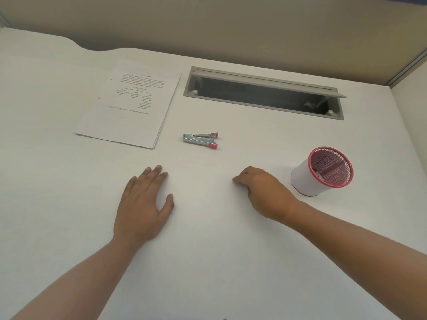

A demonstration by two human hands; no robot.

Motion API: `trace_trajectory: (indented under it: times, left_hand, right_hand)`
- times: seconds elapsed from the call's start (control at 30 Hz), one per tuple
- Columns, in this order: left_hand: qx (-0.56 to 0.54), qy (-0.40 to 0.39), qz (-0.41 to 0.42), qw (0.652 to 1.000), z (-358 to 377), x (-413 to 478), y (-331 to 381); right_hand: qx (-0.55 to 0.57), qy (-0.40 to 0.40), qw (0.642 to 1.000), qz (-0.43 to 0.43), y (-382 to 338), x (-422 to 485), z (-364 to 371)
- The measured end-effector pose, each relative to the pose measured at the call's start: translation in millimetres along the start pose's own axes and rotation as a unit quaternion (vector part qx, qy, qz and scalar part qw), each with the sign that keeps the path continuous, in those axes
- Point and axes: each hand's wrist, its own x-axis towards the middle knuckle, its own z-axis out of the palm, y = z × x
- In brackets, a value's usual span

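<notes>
The left hand [143, 209] lies flat on the desk [208, 262], fingers straight. The right hand [263, 192] rests loosely curled, gripping nothing. The stapler [200, 140] lies untouched beyond both.

head cam | faces forward-down | close above desk [208, 262] | stapler [200, 140] near mid-view

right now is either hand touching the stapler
No, the stapler lies apart on the desk, while the left hand and right hand rest short of it.
</notes>
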Motion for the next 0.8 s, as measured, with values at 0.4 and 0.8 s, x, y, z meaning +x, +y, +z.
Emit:
trace_trajectory:
  times: [0.4,0.8]
  left_hand:
    - [-0.003,0.002,-0.003,1.000,-2,-1,3]
    - [-0.003,0.005,-0.001,1.000,-1,-1,2]
  right_hand:
    - [0.109,0.081,0.976,0.172,2,2,-12]
    - [0.099,0.038,0.982,0.154,-12,11,-6]
